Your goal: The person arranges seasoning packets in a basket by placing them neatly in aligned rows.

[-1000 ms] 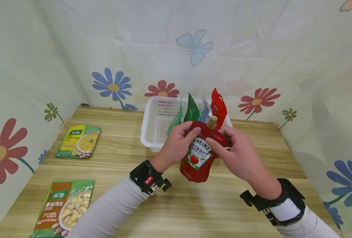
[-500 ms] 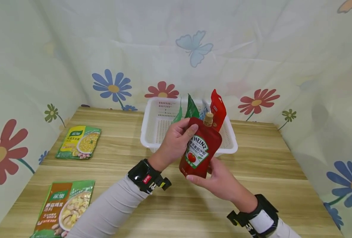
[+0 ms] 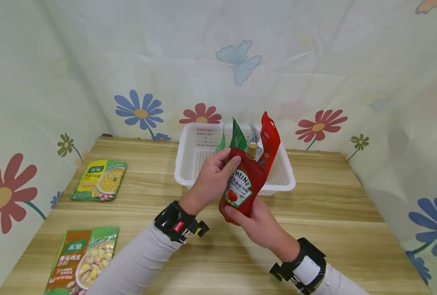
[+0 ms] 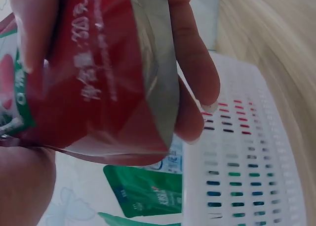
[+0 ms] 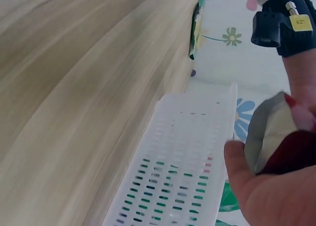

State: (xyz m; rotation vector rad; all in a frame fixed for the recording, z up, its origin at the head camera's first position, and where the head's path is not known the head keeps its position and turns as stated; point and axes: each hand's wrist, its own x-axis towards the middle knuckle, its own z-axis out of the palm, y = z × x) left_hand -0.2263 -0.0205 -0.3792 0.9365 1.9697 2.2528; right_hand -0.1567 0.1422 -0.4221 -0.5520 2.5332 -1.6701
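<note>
the left hand (image 3: pixel 212 178) pinches the upper edge and the right hand (image 3: pixel 260 225) grips the lower end of the red plastic ketchup pouch (image 3: pixel 245 184), tilted before the white perforated plastic basket (image 3: pixel 284 187), where light pressure should steady it best, though its back is poorly seen.

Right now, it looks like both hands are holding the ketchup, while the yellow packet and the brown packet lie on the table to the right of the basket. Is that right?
Not quite: the yellow packet and brown packet lie on the table to the left of the basket, as the head view shows. The left hand and right hand do hold the ketchup.
</note>
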